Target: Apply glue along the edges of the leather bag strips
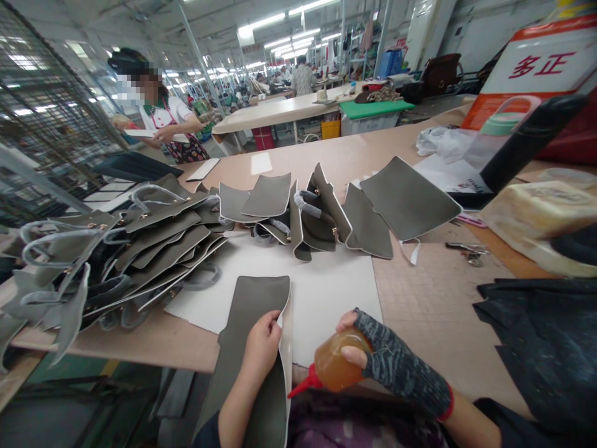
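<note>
My left hand [263,342] is closed on the right edge of a grey-green leather panel [254,298], whose pale inner side shows along that edge. The panel slants from the white board [336,286] down toward my lap. In a dark fingerless glove, my right hand [373,342] grips a glue bottle [340,359] holding amber liquid. Its red nozzle [305,381] points down and left, close to the panel's right edge; whether it touches I cannot tell.
A heap of bag pieces with wrapped handles [158,242] lies left. More panels [410,199] stand and lie beyond the board. At right are metal clips [469,252], black sheets [541,336] and a black thermos [532,143]. A co-worker [163,118] stands across the table.
</note>
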A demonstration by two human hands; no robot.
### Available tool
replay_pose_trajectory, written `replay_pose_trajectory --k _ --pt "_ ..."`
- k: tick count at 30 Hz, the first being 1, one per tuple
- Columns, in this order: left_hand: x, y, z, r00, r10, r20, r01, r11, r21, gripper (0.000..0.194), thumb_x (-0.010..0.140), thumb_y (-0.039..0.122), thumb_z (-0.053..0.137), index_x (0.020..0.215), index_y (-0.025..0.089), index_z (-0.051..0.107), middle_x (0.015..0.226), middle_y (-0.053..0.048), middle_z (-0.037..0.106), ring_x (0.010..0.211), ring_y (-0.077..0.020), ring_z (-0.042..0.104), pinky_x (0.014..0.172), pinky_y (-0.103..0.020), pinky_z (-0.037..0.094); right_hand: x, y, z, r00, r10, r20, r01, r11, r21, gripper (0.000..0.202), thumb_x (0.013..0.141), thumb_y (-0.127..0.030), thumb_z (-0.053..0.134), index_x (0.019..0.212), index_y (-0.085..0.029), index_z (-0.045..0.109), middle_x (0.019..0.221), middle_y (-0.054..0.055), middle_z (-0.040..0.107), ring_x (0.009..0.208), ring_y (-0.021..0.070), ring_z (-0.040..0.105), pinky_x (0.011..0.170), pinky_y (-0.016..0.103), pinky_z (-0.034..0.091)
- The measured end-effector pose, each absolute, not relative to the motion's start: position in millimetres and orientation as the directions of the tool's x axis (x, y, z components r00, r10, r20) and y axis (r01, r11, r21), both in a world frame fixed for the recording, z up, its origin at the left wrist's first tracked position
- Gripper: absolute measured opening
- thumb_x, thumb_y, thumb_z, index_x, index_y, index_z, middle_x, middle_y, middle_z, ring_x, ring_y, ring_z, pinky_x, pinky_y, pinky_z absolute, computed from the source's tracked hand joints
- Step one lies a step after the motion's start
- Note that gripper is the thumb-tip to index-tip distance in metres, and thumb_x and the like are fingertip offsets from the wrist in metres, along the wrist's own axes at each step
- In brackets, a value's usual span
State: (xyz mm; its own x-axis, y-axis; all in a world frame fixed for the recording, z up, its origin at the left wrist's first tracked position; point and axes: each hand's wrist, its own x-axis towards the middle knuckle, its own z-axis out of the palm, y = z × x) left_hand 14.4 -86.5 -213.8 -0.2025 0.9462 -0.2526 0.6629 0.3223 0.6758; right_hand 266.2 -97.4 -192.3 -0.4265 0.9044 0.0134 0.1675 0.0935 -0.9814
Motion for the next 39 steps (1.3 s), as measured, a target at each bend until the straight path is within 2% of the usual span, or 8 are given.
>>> replay_pose_trajectory --k 9,14,20,23,25,32,36,39 --pt "17.3 -87.6 -214.5 -0.205 0.946 -0.251 0.676 0.322 0.662 0.036 0.074 0.012 0.040 0.101 0.011 0.064 0.088 -0.008 0.070 0.090 -0.0203 0.062 0.081 -0.030 0.045 269.4 -100.0 -191.1 -0.460 0.883 -0.089 0.097 -0.050 -0.994 0.027 0.076 -0.042 0.056 0.094 -0.022 0.053 0.087 0.002 0.057 0.082 0.0206 0.056 0.074 0.035 0.045" --pt "15.9 -87.7 -214.2 -0.210 0.948 -0.240 0.683 0.318 0.657 0.035 0.075 0.013 0.039 0.100 0.013 0.064 0.095 -0.008 0.069 0.093 -0.0199 0.061 0.082 -0.030 0.045 281.5 -88.7 -201.8 -0.431 0.865 -0.258 -0.130 -0.342 -0.931 0.023 0.076 -0.040 0.055 0.088 -0.021 0.055 0.080 0.002 0.060 0.073 0.0203 0.059 0.066 0.033 0.046" --pt "21.9 -90.9 -217.2 -0.211 0.952 -0.220 0.700 0.305 0.646 0.036 0.078 0.017 0.038 0.105 0.011 0.061 0.105 -0.012 0.066 0.101 -0.0215 0.059 0.090 -0.035 0.043 278.9 -72.6 -239.1 -0.390 0.832 -0.395 -0.670 -0.550 -0.498 0.036 0.073 -0.046 0.056 0.096 -0.018 0.059 0.087 0.009 0.067 0.064 0.0177 0.060 0.043 0.024 0.042" --pt "28.6 -95.2 -214.2 -0.178 0.962 -0.209 0.715 0.272 0.644 0.035 0.078 0.022 0.041 0.104 0.011 0.062 0.104 -0.013 0.066 0.100 -0.0221 0.059 0.092 -0.037 0.043 274.2 -67.5 -244.1 -0.520 0.764 -0.383 -0.746 -0.624 -0.233 0.042 0.066 -0.042 0.065 0.099 -0.015 0.061 0.094 0.010 0.068 0.075 0.0165 0.062 0.049 0.020 0.044" --pt "27.7 -99.4 -207.4 -0.126 0.970 -0.207 0.717 0.233 0.657 0.034 0.079 0.026 0.041 0.102 0.012 0.062 0.102 -0.011 0.066 0.097 -0.0210 0.060 0.090 -0.035 0.045 273.6 -66.7 -241.5 -0.533 0.761 -0.371 -0.762 -0.622 -0.181 0.038 0.070 -0.038 0.063 0.100 -0.015 0.062 0.096 0.010 0.069 0.077 0.0163 0.062 0.051 0.019 0.045" --pt "-51.5 -116.2 -178.4 -0.264 0.964 0.044 0.806 0.195 0.559 0.047 0.073 0.047 0.046 0.105 0.016 0.058 0.111 -0.013 0.060 0.109 -0.0273 0.053 0.100 -0.045 0.036 275.6 -69.1 -224.7 -0.442 0.762 -0.474 -0.765 -0.596 -0.246 0.032 0.077 -0.039 0.052 0.095 -0.016 0.065 0.094 0.011 0.070 0.083 0.0233 0.065 0.055 0.027 0.051" --pt "-97.3 -131.9 -185.2 -0.515 0.824 -0.238 0.590 0.541 0.599 0.083 0.059 0.065 0.051 0.117 0.005 0.048 0.111 -0.021 0.059 0.103 -0.0330 0.058 0.092 -0.046 0.043 280.3 -63.1 -214.6 -0.202 0.861 -0.466 -0.759 -0.439 -0.482 0.027 0.073 -0.036 0.057 0.088 -0.014 0.066 0.076 0.013 0.071 0.056 0.0207 0.063 0.043 0.026 0.047" --pt "-99.3 -143.9 -193.1 -0.504 0.756 -0.418 0.402 0.634 0.661 0.075 0.059 0.065 0.056 0.108 0.008 0.052 0.098 -0.017 0.066 0.096 -0.0307 0.062 0.089 -0.042 0.046 292.5 -55.2 -211.4 -0.092 0.861 -0.500 -0.775 -0.377 -0.508 0.021 0.076 -0.031 0.054 0.085 -0.016 0.066 0.068 0.010 0.071 0.054 0.0196 0.063 0.044 0.026 0.048"
